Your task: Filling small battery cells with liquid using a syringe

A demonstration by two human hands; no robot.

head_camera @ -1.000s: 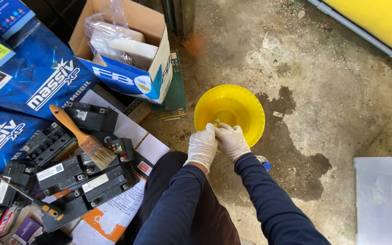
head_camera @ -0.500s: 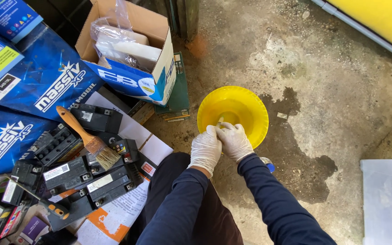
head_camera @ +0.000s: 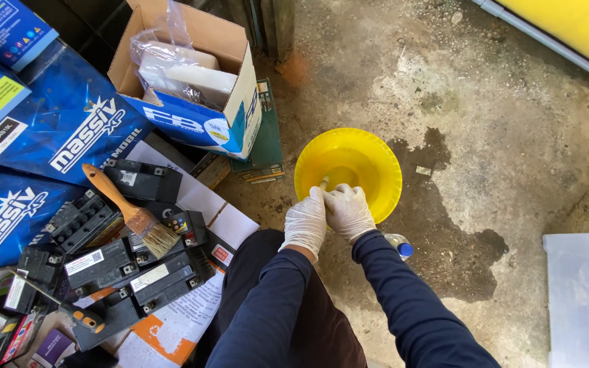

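A yellow funnel-shaped bowl (head_camera: 356,160) sits on the concrete floor in front of me. Both my hands wear white gloves and meet at its near rim. My left hand (head_camera: 306,221) and my right hand (head_camera: 349,211) are closed together around a small pale stick-like object (head_camera: 324,182) whose tip points into the bowl. What exactly the object is cannot be made out. A small clear bottle with a blue cap (head_camera: 399,247) lies under my right forearm.
Several black batteries (head_camera: 114,262) and a wooden paintbrush (head_camera: 134,212) lie on papers at my left. Blue boxes (head_camera: 42,136) and an open cardboard box (head_camera: 192,82) stand behind them. A clear plastic lid (head_camera: 581,300) rests at right. The floor shows a dark wet stain (head_camera: 444,232).
My hands stay together at the bowl's near rim; only the camera view has shifted slightly.
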